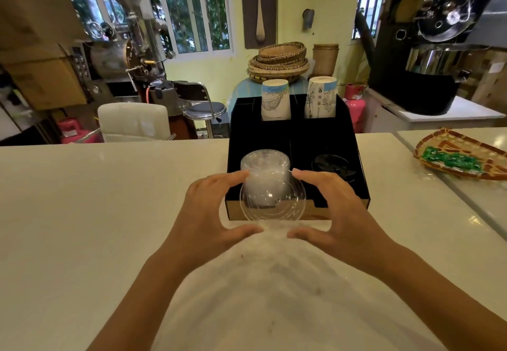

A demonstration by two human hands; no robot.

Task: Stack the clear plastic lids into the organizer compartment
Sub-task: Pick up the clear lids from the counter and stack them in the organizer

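Clear lid stack (267,183) is being gripped between left hand (212,213) and right hand (333,210), fingers half-curled, over organizer (354,158) near-left compartment.

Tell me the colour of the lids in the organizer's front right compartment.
Black, seen in the head view: round plastic lids inside the black organizer.

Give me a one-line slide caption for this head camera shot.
Both hands, left hand and right hand, hold a stack of clear lids over the black organizer front-left compartment.
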